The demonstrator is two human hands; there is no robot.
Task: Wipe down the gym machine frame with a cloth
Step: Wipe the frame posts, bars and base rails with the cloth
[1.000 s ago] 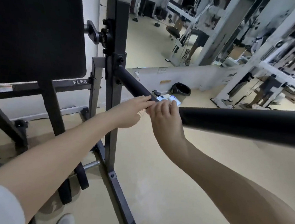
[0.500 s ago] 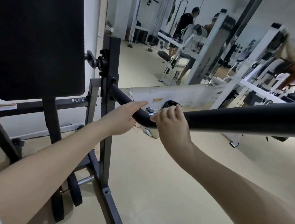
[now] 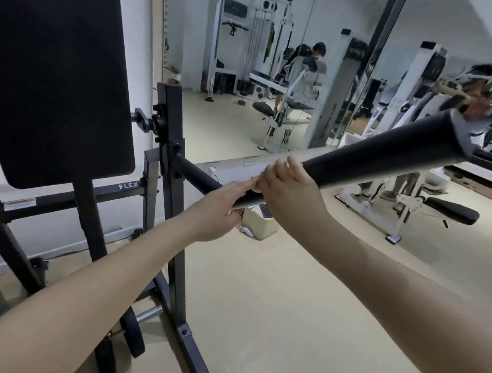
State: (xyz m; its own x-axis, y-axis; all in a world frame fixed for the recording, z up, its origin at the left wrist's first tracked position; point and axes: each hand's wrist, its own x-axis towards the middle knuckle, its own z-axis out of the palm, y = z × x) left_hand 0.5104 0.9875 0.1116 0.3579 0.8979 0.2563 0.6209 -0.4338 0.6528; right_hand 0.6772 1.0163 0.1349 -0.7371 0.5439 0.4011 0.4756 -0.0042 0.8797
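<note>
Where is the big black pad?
In the head view, the black pad fills the upper left, mounted on the frame, left of both hands.

The padded bar runs from the upright post at my left up to the right. My left hand and my right hand meet on this bar, the right one just beside the left, nearer the bar's right end. The back pad stands left of the post. Under the bar, on the floor, a small box lies near the wall. Behind the bar is a mirror. A weight plate sits low on the frame, at the foot of the post.
</note>
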